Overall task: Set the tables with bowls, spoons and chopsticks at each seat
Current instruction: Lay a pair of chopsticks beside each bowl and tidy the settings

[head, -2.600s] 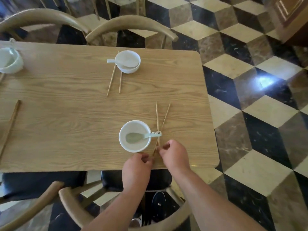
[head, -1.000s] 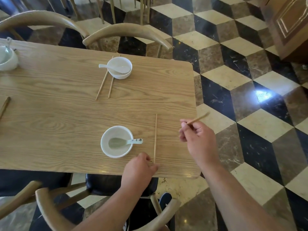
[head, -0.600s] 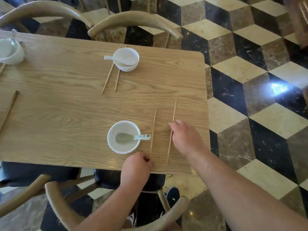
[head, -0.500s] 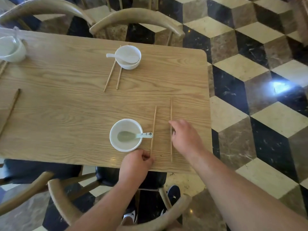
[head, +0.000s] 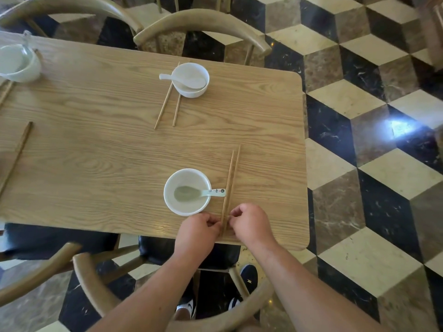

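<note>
On the wooden table a white bowl stands near the front edge with a spoon lying in it, handle to the right. Two chopsticks lie side by side just right of the bowl. My left hand and my right hand pinch their near ends from either side. Across the table a second white bowl holds a spoon, with a pair of chopsticks to its left.
A third bowl sits at the far left, and a single chopstick lies along the left side. Curved wooden chairs stand at the near side and far side. The table's right edge meets a checkered floor.
The two chopsticks lay apart half a second ago; now they are pushed together beside the bowl. My right hand moved down and left to their near ends, meeting my left hand.
</note>
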A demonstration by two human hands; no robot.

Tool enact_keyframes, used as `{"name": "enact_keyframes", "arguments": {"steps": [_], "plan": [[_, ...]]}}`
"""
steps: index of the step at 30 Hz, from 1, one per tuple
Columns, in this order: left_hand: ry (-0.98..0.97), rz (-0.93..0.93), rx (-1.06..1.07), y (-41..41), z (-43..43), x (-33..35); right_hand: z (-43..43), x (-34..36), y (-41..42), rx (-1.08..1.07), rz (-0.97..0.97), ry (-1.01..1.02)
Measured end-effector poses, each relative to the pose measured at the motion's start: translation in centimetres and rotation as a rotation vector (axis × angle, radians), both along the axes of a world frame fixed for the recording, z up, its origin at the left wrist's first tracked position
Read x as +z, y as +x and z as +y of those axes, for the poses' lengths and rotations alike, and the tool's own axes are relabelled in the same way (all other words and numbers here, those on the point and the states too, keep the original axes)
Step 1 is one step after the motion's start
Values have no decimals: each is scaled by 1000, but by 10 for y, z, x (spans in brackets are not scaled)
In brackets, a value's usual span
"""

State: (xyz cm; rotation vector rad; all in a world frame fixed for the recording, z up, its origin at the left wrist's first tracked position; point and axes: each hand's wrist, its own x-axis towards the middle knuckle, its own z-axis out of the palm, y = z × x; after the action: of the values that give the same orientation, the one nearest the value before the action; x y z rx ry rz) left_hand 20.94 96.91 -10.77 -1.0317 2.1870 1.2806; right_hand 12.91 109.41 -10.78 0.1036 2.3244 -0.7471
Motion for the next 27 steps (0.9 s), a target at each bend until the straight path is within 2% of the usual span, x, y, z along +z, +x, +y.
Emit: {"name": "enact_keyframes", "arguments": {"steps": [10,27], "plan": [[23,7,79,3,3,-4,-7,-8,-2,-132,-143,-101],[16,-10,40,4,-1,-7,-9,-13,0,-205,-151,-146]]}}
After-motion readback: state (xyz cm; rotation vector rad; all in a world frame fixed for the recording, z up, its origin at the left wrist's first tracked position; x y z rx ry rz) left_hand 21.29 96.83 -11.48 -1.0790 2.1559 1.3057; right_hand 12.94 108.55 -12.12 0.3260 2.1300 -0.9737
